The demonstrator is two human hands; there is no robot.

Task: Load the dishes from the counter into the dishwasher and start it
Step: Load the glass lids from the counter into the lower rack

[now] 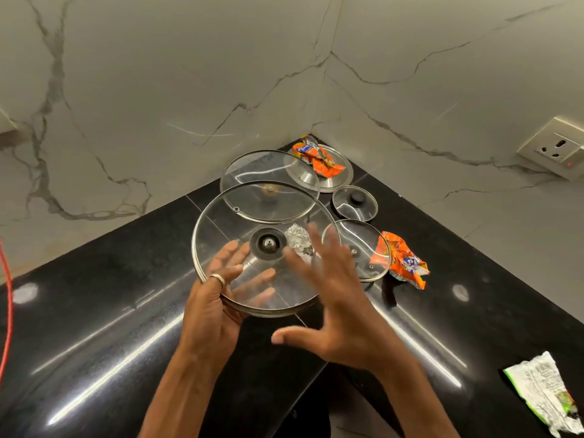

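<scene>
Glass with a steel rim, the large round lid [221, 235] is in your left hand [208, 311] over the black polished counter [94, 327]. The grip is closed on its near edge, a ringed finger over the rim and other fingers visible under the glass. Your right hand [341, 311] hovers blurred by the lid's right side, grip open, fingers spread, holding nothing.

Behind on the counter:
- second large glass lid [268, 169]
- steel lid [336, 180] carrying an orange wrapper [319, 158]
- small black-knobbed glass lid [354, 205]
- medium glass lid [363, 245] overlapping another crumpled orange wrapper [403, 262]

Crumpled foil [297, 240] shows through the held lid.
</scene>
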